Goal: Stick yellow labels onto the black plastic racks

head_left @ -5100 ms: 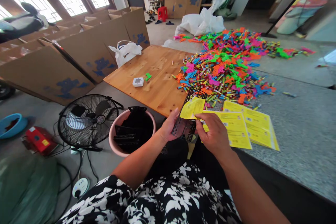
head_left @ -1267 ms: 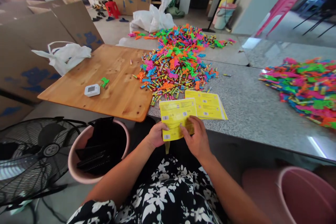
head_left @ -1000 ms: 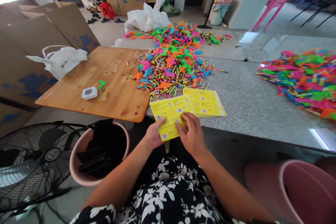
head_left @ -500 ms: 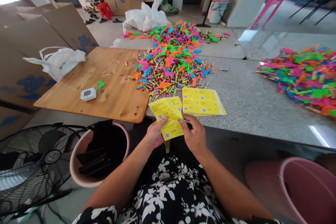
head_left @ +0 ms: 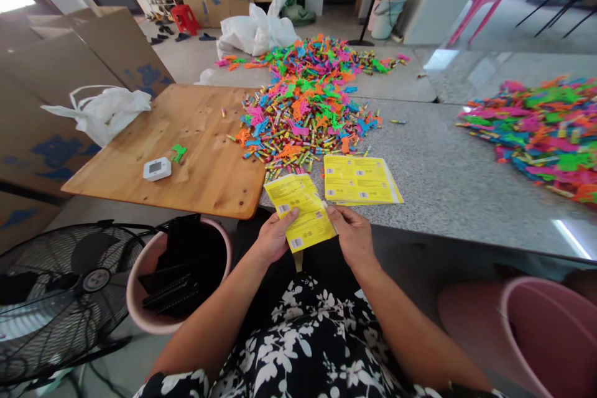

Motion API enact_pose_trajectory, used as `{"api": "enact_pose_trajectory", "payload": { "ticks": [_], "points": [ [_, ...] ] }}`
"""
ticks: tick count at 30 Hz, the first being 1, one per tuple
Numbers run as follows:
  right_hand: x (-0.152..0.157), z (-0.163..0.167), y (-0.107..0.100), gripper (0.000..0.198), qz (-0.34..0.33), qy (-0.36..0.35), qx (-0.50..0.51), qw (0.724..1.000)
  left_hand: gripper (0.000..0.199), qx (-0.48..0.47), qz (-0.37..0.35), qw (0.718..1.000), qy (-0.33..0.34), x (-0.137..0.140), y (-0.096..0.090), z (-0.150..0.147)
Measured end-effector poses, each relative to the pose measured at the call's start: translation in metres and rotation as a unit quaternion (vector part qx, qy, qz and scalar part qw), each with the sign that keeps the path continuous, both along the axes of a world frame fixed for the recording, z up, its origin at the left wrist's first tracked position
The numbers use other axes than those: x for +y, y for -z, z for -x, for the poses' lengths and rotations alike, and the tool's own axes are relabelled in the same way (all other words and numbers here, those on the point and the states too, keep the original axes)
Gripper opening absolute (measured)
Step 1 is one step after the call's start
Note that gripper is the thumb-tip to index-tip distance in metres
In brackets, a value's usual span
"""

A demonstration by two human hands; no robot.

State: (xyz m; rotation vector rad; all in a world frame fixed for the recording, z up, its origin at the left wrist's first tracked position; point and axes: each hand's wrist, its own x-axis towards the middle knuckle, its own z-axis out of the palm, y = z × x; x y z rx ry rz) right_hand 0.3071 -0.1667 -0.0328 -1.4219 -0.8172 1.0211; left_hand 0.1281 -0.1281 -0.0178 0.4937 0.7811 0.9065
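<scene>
Between my hands, above my lap at the table's front edge, is a yellow printed sheet (head_left: 301, 208) with barcodes and small text. My left hand (head_left: 276, 237) grips its lower left side, thumb on top. My right hand (head_left: 351, 233) pinches its right edge, where a white edge shows; whether there are several layers I cannot tell. Just beyond, a stack of similar yellow sheets (head_left: 361, 180) lies on the grey stone tabletop (head_left: 420, 168). Behind the sheets rises a heap of small colourful plastic toy guns and tubes (head_left: 308, 115).
On the wooden board (head_left: 205, 155) at left are a white digital timer (head_left: 157, 168), a green toy gun (head_left: 178, 152) and a white plastic bag (head_left: 109, 112). Another toy heap (head_left: 555, 137) lies at right. A black fan (head_left: 69, 286) and pink bins (head_left: 224, 242) stand below.
My right hand has shifted slightly right and the sheet's right part, folded over before, now lies flatter and wider. My left hand stays nearly in place.
</scene>
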Motion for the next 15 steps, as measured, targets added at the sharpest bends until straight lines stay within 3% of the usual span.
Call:
{"api": "enact_pose_trajectory", "payload": {
  "ticks": [4, 9, 12, 15],
  "points": [
    [0.009, -0.014, 0.003, 0.036, -0.009, 0.098, 0.026, 0.995, 0.054, 0.039, -0.031, 0.999, -0.007, 0.004, 0.001, 0.005],
    [0.027, -0.053, -0.002, 0.037, -0.043, 0.195, 0.121, 0.972, 0.058, 0.138, -0.082, 0.984, -0.074, 0.023, 0.014, 0.007],
    [0.031, -0.088, -0.01, 0.035, 0.002, 0.251, 0.138, 0.958, 0.045, 0.254, -0.103, 0.956, -0.104, 0.046, 0.02, 0.005],
    [0.025, -0.123, -0.02, 0.028, 0.016, 0.308, 0.087, 0.947, 0.031, 0.365, -0.126, 0.915, -0.114, 0.068, 0.021, -0.008]
  ]
}}
